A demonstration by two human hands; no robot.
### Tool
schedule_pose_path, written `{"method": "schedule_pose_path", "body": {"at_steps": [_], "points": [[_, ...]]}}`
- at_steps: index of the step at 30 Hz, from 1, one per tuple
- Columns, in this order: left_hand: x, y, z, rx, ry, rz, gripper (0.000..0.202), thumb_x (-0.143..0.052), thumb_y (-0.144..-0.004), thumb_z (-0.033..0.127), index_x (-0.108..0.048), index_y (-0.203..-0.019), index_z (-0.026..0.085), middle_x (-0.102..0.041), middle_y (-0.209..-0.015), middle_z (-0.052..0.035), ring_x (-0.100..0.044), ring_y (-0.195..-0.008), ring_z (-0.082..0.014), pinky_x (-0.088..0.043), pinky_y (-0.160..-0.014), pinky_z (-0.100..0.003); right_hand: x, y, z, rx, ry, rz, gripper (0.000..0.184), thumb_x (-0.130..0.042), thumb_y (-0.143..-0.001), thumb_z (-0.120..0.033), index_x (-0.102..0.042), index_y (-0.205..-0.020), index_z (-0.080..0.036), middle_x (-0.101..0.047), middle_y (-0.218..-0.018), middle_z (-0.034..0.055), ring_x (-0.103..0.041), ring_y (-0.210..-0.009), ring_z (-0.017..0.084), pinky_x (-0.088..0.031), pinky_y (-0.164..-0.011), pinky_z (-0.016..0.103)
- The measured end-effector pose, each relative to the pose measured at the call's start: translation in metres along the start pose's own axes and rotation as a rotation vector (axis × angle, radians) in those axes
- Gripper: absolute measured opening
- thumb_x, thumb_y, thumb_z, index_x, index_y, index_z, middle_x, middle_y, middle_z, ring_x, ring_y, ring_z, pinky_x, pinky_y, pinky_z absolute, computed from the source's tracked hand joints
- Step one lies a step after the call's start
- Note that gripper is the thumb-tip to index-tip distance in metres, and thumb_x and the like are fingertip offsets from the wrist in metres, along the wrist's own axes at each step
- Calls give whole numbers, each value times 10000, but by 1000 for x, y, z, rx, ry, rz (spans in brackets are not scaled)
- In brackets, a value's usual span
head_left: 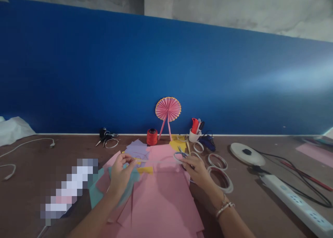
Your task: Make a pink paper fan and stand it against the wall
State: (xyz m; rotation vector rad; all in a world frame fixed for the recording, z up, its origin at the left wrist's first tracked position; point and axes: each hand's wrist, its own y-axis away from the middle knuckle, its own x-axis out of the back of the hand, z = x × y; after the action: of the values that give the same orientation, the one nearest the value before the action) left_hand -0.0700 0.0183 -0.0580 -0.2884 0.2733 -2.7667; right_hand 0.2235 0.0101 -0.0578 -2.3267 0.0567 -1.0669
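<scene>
My left hand (121, 172) pinches the free end of a pale, narrow strip of tape (158, 161). The strip runs level across to a thin tape roll (174, 155), which the fingers of my right hand (199, 170) grip. Something dark shows beside those right fingers, too blurred to name. Beneath both hands lie pink paper sheets (166, 200), overlapping in a loose stack. Teal sheets (95, 191) stick out at the left, lilac paper (136, 148) and yellow paper (179, 146) at the far side.
A pink pleated paper fan (168, 109) leans on the blue partition (104, 64), beside a red thread spool (152, 137). More tape rolls (223, 181) lie right of my right hand. A pen cup (194, 136), a white disc (246, 154), a power strip (296, 200) and cables stand farther off.
</scene>
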Motion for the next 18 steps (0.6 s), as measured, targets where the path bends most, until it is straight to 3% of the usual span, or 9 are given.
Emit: {"method": "schedule_pose_path", "body": {"at_steps": [12, 18], "points": [[-1, -2, -9, -23, -6, -1, 234, -640, -671, 364, -525, -798, 206, -624, -702, 8, -614, -740, -196, -457, -715, -310, -5, 2, 7, -9, -18, 31, 279, -487, -833, -163, -750, -912, -209, -698, -706, 59, -584, -646, 167, -440, -629, 274], [-1, 3, 0, -72, -10, 8, 186, -628, -699, 339, -515, -768, 208, -599, -698, 12, -603, -747, -186, -453, -727, -305, -6, 3, 10, -85, -38, 62, 264, -500, -808, -193, -756, -873, -199, -708, -753, 73, -611, -715, 190, -457, -694, 305]]}}
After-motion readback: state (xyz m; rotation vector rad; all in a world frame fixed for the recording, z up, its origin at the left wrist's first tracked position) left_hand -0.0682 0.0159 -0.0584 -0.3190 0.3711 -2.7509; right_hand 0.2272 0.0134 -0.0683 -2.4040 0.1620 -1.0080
